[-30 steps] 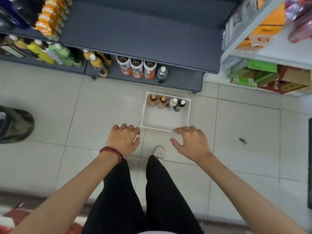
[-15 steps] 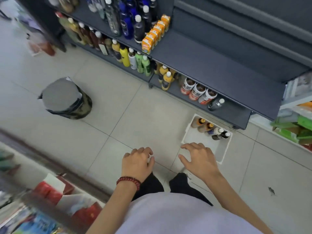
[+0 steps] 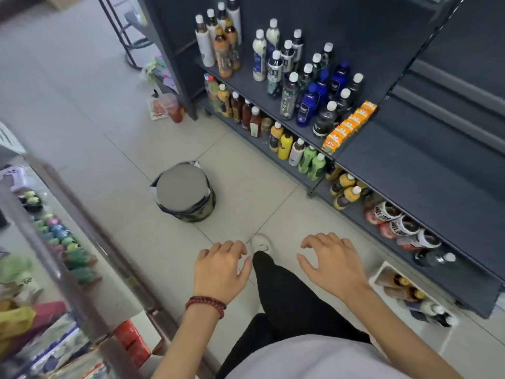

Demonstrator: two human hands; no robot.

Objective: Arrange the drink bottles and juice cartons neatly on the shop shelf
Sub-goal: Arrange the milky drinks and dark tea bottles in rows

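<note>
- We see the left hand [image 3: 218, 269] at the lower middle of the frame, palm down over the tiled floor [image 3: 240, 170]. Its fingers are loosely curled and hold nothing, and a red bead bracelet [image 3: 206, 303] sits on the wrist.
- The right hand [image 3: 332, 265] hangs just right of it, fingers spread and slightly bent, also empty.
- Between the two hands we see a black trouser leg and a white shoe [image 3: 261, 243].
- The drink bottles [image 3: 287, 77] stand in rows on the dark grey shelf [image 3: 410, 165] in the upper right half, with blue ones among them.
- A row of orange juice cartons [image 3: 349, 124] sits at the right end of that group, touching one another.
- Yellow and green bottles [image 3: 300, 155] line the lowest tier, and further right we see lidded cups [image 3: 393, 220].
- A white crate [image 3: 375, 276] stands on the floor at the lower right, just beside the lowest tier. It holds a few small bottles, too blurred to tell more.
- A round camouflage bin [image 3: 185, 198] stands mid-frame, well apart from the hands.
</note>
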